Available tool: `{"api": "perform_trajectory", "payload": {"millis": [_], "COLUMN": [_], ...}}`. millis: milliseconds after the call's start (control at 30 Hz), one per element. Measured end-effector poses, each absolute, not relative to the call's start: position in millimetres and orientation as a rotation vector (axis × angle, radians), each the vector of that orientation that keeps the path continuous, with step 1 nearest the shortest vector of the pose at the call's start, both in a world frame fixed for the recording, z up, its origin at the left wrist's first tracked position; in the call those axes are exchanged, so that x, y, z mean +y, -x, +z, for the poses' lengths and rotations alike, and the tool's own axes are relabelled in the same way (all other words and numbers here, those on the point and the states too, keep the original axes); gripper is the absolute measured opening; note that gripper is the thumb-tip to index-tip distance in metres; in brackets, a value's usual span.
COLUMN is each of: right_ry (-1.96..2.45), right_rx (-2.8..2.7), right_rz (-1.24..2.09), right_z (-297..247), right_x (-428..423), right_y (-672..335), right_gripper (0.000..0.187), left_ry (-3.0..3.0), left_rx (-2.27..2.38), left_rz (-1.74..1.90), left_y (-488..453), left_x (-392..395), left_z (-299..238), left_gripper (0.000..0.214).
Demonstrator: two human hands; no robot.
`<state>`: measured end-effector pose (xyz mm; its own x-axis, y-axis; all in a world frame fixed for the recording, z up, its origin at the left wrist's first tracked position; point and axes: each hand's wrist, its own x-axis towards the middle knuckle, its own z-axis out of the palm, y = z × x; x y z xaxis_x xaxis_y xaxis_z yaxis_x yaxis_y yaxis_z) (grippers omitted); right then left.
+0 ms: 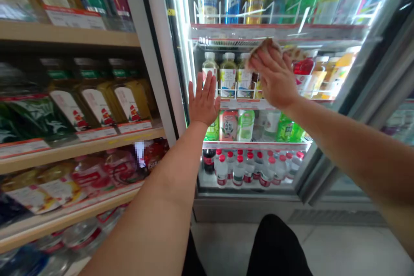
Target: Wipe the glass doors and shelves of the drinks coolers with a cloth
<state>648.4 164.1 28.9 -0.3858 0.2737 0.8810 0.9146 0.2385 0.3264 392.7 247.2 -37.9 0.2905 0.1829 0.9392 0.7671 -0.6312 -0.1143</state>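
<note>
Tan crumpled cloth (263, 49) lies pressed under the close-together fingers of the right hand (274, 77) against the glass fridge door (326, 146), while the left hand (204, 99) rests flat just beside it, fingers spread.

The single head-worn camera looked forward and down from the person's head, close to a tall silver-framed glass-door drinks cooler (320, 172). A light wooden store shelf (80, 146) filled the frame's left side, the bare left hand (204, 99) and right hand (274, 78) rose near centre, and black-trousered legs (274, 250) edged the bottom.
</note>
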Motion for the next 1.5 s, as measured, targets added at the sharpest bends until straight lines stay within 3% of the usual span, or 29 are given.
{"api": "perform_trajectory", "payload": {"millis": [167, 400, 567, 767, 967, 1167, 1367, 1500], "right_ry": [0.989, 1.075, 1.015, 1.059, 1.065, 1.126, 1.134, 1.139], "right_rx": [-2.241, -1.689, -2.070, -1.547, -1.962, -1.521, -1.815, -1.550], "right_rz": [-1.167, -1.132, -1.176, -1.182, -1.212, -1.179, -1.178, -1.078], "right_z": [12, 17, -5, 0, -30, -13, -43, -26], "right_x": [152, 156, 152, 153, 140, 142, 130, 131], "right_y": [-657, -681, -701, -717, -731, -750, -756, -779], "right_gripper": [0.043, 0.042, 0.042, 0.045, 0.041, 0.047, 0.042, 0.048], "left_ry": [2.036, 2.055, 2.045, 2.046, 2.087, 2.096, 2.060, 2.072], "left_rx": [-0.841, -0.833, -0.840, -0.868, -0.877, -0.891, -0.884, -0.882], "left_rz": [-1.367, -1.392, -1.370, -1.349, -1.348, -1.364, -1.340, -1.392], "left_y": [-393, -393, -393, -393, -393, -393, -393, -394], "left_x": [248, 248, 250, 249, 247, 244, 246, 244], "left_z": [-38, -38, -38, -37, -36, -35, -36, -35], "left_gripper": [0.069, 0.071, 0.071, 0.072, 0.073, 0.071, 0.070, 0.071]}}
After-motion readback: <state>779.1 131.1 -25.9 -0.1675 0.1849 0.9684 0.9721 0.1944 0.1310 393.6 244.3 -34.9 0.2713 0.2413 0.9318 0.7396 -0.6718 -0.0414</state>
